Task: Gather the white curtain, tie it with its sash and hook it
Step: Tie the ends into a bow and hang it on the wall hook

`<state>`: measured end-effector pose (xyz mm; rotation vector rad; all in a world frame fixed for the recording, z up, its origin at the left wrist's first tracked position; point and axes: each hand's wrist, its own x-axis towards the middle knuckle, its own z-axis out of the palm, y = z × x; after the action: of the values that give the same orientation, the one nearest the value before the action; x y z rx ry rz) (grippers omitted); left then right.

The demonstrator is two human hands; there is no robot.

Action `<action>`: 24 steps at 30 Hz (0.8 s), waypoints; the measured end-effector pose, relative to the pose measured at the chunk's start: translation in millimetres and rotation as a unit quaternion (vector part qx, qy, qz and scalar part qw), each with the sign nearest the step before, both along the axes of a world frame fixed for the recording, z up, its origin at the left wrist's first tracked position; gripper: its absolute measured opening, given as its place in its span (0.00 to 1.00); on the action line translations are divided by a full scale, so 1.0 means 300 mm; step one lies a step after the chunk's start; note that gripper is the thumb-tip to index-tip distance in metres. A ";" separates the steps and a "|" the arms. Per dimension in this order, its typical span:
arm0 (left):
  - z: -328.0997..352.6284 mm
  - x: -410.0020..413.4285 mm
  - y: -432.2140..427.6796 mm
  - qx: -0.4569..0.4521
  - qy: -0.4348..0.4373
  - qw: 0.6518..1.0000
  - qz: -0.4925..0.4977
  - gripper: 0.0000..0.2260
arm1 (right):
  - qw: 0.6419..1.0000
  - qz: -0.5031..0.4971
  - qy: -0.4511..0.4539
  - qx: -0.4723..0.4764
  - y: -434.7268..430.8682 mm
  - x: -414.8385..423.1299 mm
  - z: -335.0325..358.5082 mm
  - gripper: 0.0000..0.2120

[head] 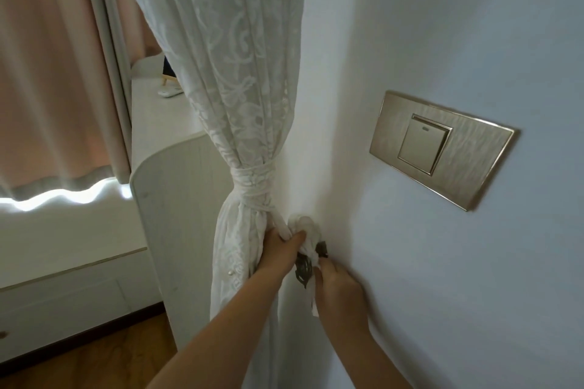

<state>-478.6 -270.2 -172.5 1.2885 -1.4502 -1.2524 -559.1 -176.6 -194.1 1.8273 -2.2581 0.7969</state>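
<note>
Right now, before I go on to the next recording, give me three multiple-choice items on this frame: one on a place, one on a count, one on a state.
1. Where is the wall switch relative to the white curtain?
A. To its right, on the wall
B. To its left, on the cabinet
C. Directly below it

2. How many rocker buttons does the switch plate show?
A. Three
B. One
C. Two

3. What state is the curtain in?
A. Hanging loose and spread
B. Lying on the floor
C. Gathered and bound with its sash

Key:
1 A: the gold plate sits on the wall right of the curtain.
2 B: a single rocker shows in the plate.
3 C: sash bands wrap the bunched fabric, while the left hand and right hand work the sash end at the dark hook.
</note>
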 end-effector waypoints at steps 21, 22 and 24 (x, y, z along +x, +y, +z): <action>-0.005 0.031 0.107 -0.017 -0.168 0.985 -0.039 0.19 | 0.997 0.067 0.021 0.036 -0.034 -0.013 0.093 0.11; 0.003 0.044 0.115 -0.035 -0.187 0.980 -0.052 0.18 | 0.997 0.078 0.015 0.020 -0.019 -0.020 0.077 0.12; 0.026 0.079 0.139 -0.082 -0.243 0.964 -0.071 0.16 | 0.995 0.102 0.008 0.012 0.018 -0.027 0.046 0.17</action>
<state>-454.9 -228.4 -164.8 1.4626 -1.9772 -0.9108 -567.1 -171.1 -180.4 2.0914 -2.1043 0.7840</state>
